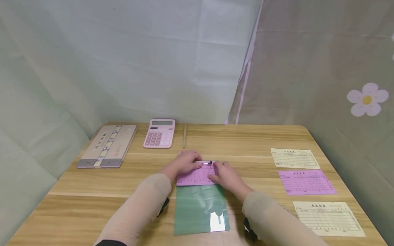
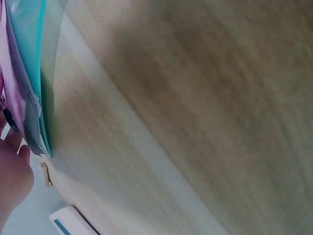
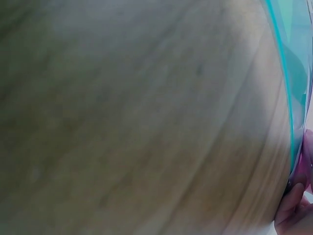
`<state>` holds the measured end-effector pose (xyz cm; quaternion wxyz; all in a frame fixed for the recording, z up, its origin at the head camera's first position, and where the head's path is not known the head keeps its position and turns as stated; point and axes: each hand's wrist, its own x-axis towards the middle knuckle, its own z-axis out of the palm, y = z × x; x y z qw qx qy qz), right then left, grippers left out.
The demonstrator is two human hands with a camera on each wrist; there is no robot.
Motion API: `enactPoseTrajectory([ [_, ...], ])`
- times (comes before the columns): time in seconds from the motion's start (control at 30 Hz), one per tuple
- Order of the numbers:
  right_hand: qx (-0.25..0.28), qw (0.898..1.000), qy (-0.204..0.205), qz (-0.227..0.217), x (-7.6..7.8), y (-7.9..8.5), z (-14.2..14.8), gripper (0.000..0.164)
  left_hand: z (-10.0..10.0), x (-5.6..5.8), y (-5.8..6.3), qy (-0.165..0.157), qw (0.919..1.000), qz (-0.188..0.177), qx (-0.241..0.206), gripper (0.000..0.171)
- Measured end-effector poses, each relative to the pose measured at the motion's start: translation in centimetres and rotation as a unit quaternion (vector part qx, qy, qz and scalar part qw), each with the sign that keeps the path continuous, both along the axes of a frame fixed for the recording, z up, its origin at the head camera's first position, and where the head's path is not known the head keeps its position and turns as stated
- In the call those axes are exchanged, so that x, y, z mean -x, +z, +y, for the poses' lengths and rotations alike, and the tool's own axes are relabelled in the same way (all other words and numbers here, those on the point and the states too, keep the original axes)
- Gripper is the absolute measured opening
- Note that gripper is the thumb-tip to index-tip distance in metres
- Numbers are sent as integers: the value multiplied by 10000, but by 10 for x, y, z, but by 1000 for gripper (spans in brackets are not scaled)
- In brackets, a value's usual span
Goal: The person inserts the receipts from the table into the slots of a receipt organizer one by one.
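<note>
1. Clock directions follow the head view, with twelve at the table's far side. A translucent green plastic clipboard (image 1: 194,212) lies near the middle of the wood-grain table (image 1: 123,212), its long axis running from twelve to six.
2. A purple-pink printed paper slip (image 1: 197,177) lies across the clipboard's twelve o'clock end, its long axis roughly nine to three, directly under a slim silver-and-black clip (image 1: 207,163).
3. The key relation: the two hands flank that clip closely, neither plainly nearer. It sits at three o'clock from the left hand (image 1: 184,162) and about ten from the right hand (image 1: 228,177); the slip lies at four from the left, nine from the right.
4. The left hand's fingers bend about the clip, thumb on the slip. The right hand's thumb rests on the slip, its fingers at the upper right corner. Whether either grips firmly, I cannot tell.
5. Well apart at three o'clock lies a loose purple printed slip (image 1: 307,182); toward eleven stands a pink calculator (image 1: 159,134).
6. The left hand covers the slip's upper left corner. The clip's ends are hidden by fingers. Both wrist views crop the clipboard at the frame's edge, and the slip's print is too small to read.
</note>
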<state>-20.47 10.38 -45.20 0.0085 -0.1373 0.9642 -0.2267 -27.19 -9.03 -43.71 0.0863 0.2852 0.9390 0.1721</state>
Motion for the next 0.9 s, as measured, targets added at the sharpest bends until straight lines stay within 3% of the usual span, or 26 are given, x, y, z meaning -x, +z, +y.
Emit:
enactPoseTrajectory([
  [0.33,-65,10000,-9,33,-1,2,-1,57,-2,-3,-9,2,9999,171,0,28],
  [0.57,360,9982,337,-347,2,5,11,56,-7,-3,-21,157,9989,-214,-379,35],
  [0.77,815,9895,1041,-579,6,8,45,46,-10,-4,-20,171,9986,-249,-440,38],
  [0.9,771,9915,835,-634,10,13,86,49,-10,-5,-19,156,9985,-284,-443,38],
])
